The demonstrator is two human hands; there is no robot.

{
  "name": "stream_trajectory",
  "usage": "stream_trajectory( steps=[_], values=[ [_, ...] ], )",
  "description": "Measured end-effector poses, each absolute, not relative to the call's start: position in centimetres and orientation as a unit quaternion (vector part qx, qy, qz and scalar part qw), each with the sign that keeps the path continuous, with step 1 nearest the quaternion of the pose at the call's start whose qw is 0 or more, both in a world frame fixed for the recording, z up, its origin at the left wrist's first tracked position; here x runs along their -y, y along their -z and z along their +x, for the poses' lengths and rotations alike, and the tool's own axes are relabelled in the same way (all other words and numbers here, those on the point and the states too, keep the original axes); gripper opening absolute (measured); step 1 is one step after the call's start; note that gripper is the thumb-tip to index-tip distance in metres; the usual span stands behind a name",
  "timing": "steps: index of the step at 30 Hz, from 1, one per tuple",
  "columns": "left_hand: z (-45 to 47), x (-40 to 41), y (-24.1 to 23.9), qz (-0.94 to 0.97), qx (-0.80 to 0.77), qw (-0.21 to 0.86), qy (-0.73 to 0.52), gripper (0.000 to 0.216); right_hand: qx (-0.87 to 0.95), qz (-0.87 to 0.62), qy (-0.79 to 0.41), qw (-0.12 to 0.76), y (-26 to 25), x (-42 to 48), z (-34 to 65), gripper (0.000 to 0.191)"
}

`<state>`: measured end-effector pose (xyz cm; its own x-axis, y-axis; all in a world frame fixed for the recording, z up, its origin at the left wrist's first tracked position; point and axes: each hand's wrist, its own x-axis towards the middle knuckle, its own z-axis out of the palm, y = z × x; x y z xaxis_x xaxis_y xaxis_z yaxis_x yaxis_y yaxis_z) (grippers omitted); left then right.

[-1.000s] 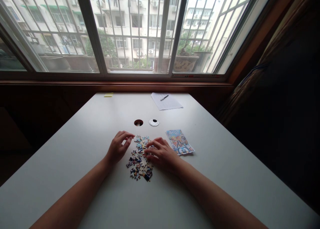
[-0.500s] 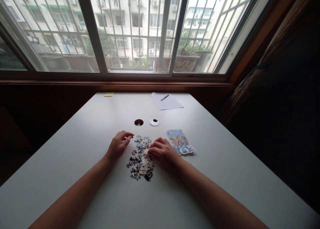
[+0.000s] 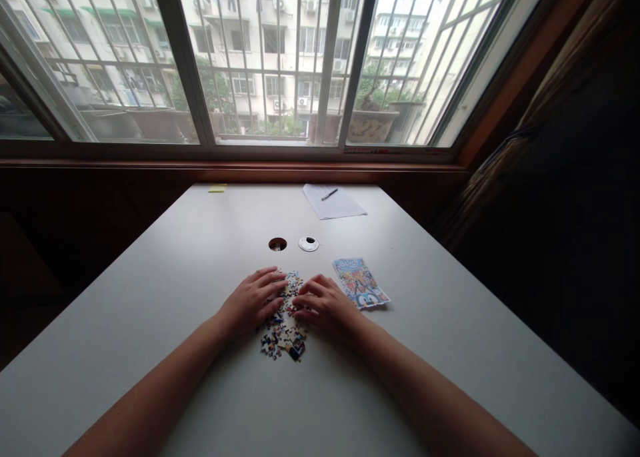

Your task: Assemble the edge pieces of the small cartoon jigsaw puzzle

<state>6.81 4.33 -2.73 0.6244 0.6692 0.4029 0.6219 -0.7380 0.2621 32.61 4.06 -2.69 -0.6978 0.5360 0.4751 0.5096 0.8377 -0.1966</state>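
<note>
A heap of small jigsaw puzzle pieces lies on the white table, partly hidden under my hands. My left hand rests over the left side of the heap, its fingers apart and reaching across the pieces. From the right, my right hand touches the heap's edge with fingers bent and slightly spread. Neither hand visibly grips a piece. Just beyond my right hand lies a colourful printed picture sheet.
Beyond the heap are a round cable hole and its loose white cover. Paper sheets with a pen on top lie near the far edge. A yellow sticky note is at the far left, below a barred window.
My left hand has moved right and slightly nearer, from beside the heap to over its left side, with fingers more outstretched. My right hand has barely shifted.
</note>
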Motion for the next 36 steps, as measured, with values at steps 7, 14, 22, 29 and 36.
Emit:
stream_trajectory(
  steps=[7, 14, 22, 29, 36],
  values=[
    [6.7, -4.4, 2.6, 0.898, -0.362, 0.042, -0.247, 0.033, 0.914, -0.284, -0.02, 0.289, 2.4, -3.9, 32.6, 0.013],
    [6.6, -4.3, 2.6, 0.892, -0.361, 0.042, -0.269, 0.026, 0.882, -0.312, -0.06, 0.349, 2.6, -4.5, 33.1, 0.012],
    [6.7, -4.2, 2.5, 0.88, -0.372, 0.042, -0.292, 0.024, 0.867, -0.321, -0.081, 0.373, 2.1, -4.2, 33.3, 0.009],
    [6.7, -4.2, 2.5, 0.866, -0.395, 0.048, -0.302, 0.022, 0.917, -0.177, -0.189, 0.303, 0.6, -2.8, 33.0, 0.017],
    [6.7, -4.1, 2.4, 0.864, -0.402, 0.055, -0.297, 0.019, 0.934, -0.177, -0.187, 0.247, 1.2, -3.0, 32.9, 0.024]
  ],
)
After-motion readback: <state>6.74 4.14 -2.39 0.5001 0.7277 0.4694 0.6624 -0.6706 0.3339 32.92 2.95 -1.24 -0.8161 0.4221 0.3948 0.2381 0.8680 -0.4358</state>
